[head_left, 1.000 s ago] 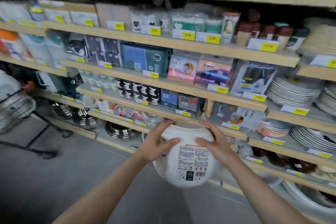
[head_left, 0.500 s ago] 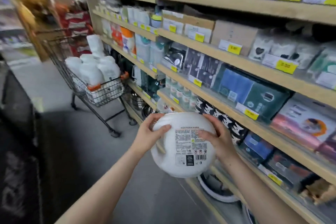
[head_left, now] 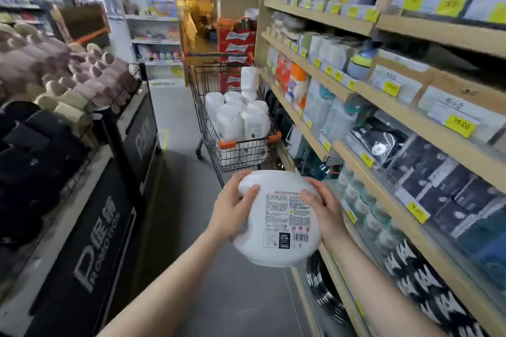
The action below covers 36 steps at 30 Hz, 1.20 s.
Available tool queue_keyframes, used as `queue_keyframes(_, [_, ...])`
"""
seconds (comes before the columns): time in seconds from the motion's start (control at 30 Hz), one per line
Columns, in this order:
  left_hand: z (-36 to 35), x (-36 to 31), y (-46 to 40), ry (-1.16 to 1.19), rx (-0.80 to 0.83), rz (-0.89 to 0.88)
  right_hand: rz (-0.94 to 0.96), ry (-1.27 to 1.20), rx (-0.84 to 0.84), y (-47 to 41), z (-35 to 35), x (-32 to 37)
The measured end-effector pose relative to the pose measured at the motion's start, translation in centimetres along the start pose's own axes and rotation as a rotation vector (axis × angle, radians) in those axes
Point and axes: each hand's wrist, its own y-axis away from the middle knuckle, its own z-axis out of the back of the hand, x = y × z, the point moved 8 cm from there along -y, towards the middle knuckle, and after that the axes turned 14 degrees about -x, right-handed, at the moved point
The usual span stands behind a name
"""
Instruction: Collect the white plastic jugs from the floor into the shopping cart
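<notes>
A person carries a round white plastic jug (head_left: 276,217) with a printed label, held in front of the chest over the grey floor (head_left: 189,200). The left hand (head_left: 232,209) wraps the jug's left flank, thumb on the near face and fingers curled round the far side; the right hand (head_left: 321,208) does the same on the right flank. So each grip is curled round the jug, and the jug is pressed between the two palms.

The move ahead turns on one relation. The black wire shopping cart (head_left: 232,128) with orange corner guards stands straight beyond the jug, down the aisle and well apart from it. The cart sits just beside the wooden shelving (head_left: 356,85), and it already holds a heap of white jugs (head_left: 241,115). Neither hand is clearly nearer the cart, as both sit level on the jug. The jug's label faces the person, and its long axis seems to point roughly away, toward the cart.

Against the frame half a second earlier, the view has swung left. The cart then stood off to the left of the jug; now it lies dead ahead and looks closer. The two-handed hold on the jug is unchanged.
</notes>
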Motion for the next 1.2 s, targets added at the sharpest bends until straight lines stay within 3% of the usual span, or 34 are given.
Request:
queue_keyframes(0.27, [4.6,6.4,-13.3,-0.003,-0.059,-0.014,0.007,0.000,0.038,-9.6,-13.0,-1.8])
queue_keyframes(0.6, [10.8,12.6,-33.7,0.017,0.001,-0.034,0.017,0.023,0.009,-22.3,-30.3,-1.5])
queue_keyframes(0.93, [9.5,20.5,-50.7,0.015,-0.003,-0.017,0.004,0.054,0.034,-38.2,-40.9,-5.8])
queue_keyframes(1.2, [8.6,23.1,-65.4,-0.035,-0.019,-0.023,0.031,0.108,0.117,-51.0,-49.2,-5.7])
